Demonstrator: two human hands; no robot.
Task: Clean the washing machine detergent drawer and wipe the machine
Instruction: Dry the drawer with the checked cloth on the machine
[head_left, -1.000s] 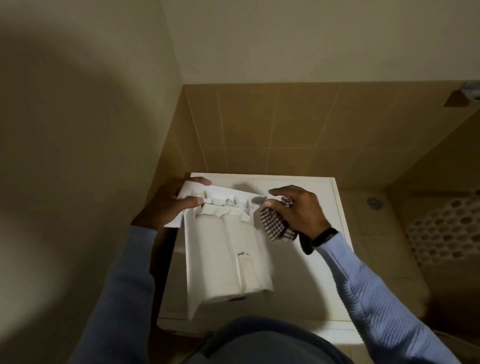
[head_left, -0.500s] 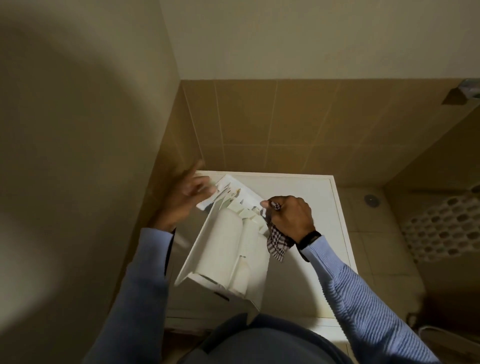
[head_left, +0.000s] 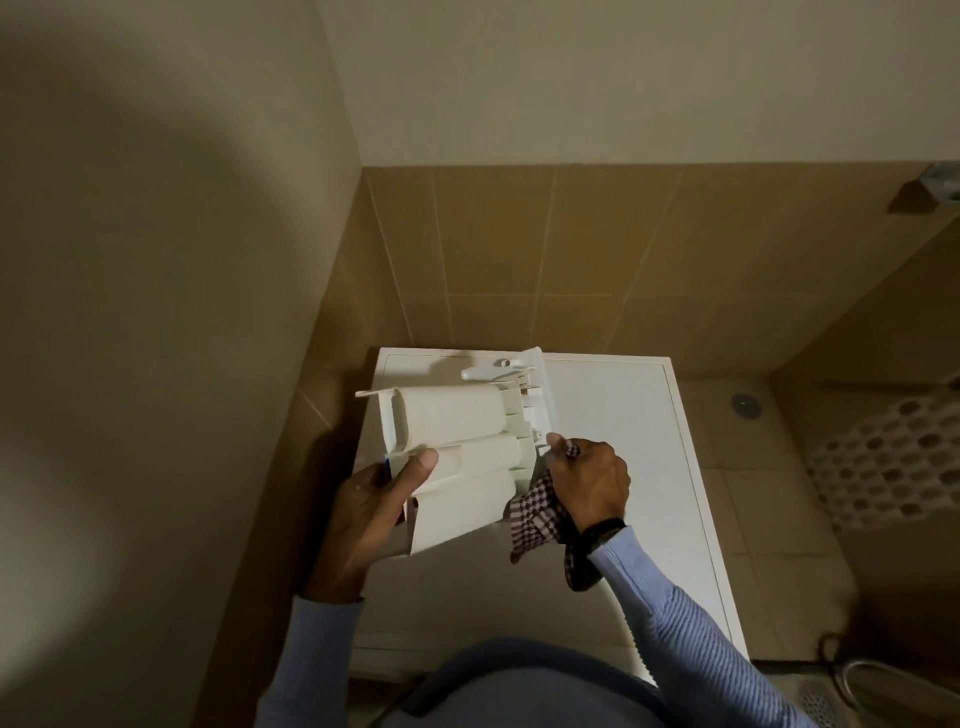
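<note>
White detergent drawer (head_left: 457, 447) lies underside-up over the washing machine (head_left: 623, 467).

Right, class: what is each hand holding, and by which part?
The left hand holds the detergent drawer by its near left corner, thumb on top. The right hand clutches the checked cloth by its upper end.

I'm seeing tan wall tiles (head_left: 519, 249) across the back and a plain pale wall (head_left: 156, 260) closing in on the left. Down right on the tiled floor (head_left: 769, 519) there's a round drain (head_left: 746, 404). Near it lies a white perforated mat (head_left: 883, 462), all honeycomb holes.
</note>
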